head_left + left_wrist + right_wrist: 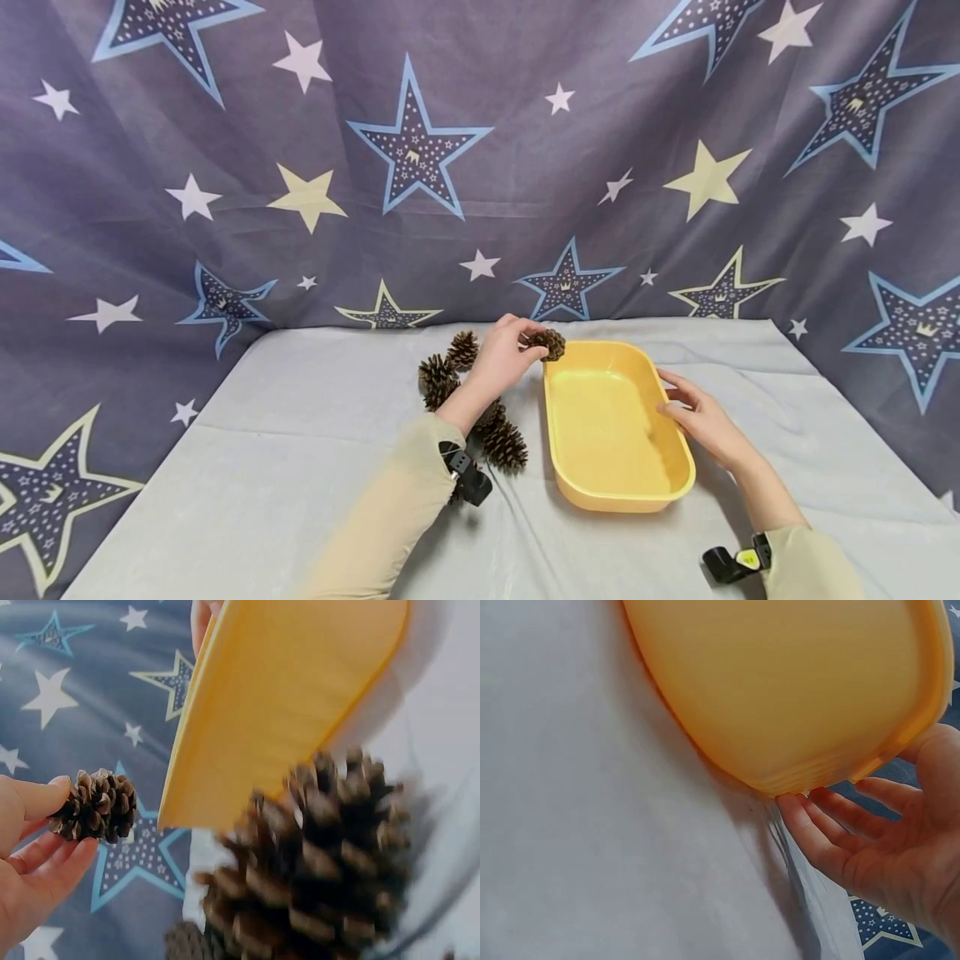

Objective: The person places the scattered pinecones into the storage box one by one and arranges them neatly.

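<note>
- One pine cone (552, 344) is pinched, up now, between the thumb and fingers of the left hand (504, 357), at the far left corner of the yellow tub (611, 437).
- There's the key line: the tub is set just right of those fingers, its long axis pointed away from the person.
- Opposite, the tub's right side is held by the right hand (702, 423), thumb at the rim, fingers against the outer wall.
- More pine cones (505, 446) are bunched on the tabletop (262, 475) near the left wrist.
- Overlap with the rim is seen from the head; by the left wrist view, a gap is revealed!
</note>
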{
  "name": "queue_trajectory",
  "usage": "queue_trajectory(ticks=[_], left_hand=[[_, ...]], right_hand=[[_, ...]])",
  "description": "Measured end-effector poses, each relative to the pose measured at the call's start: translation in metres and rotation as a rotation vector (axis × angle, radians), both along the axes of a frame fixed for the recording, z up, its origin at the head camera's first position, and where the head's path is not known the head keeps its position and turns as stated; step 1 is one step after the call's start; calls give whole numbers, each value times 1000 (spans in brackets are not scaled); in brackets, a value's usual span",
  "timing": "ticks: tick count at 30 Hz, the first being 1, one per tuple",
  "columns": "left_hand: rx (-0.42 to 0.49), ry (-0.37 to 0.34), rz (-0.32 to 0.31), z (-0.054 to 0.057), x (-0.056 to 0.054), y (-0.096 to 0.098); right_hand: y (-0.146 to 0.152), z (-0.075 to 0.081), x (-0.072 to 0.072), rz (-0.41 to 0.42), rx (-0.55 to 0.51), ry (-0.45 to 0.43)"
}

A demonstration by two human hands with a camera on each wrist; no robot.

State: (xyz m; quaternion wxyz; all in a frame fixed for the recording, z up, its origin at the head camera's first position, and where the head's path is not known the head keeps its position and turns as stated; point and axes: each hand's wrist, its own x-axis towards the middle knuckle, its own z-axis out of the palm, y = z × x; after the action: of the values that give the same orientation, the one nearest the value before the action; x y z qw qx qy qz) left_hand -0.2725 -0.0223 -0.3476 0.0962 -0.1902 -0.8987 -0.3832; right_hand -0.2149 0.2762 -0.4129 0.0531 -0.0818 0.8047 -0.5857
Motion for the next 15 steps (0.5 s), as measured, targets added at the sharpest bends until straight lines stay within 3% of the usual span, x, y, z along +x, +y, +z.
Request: queue_trajectory(ticks=[15], left_hand=[[14,-36,-62,-13,-4,37]], right_hand=[[0,-2,-1,-5,-11,4]])
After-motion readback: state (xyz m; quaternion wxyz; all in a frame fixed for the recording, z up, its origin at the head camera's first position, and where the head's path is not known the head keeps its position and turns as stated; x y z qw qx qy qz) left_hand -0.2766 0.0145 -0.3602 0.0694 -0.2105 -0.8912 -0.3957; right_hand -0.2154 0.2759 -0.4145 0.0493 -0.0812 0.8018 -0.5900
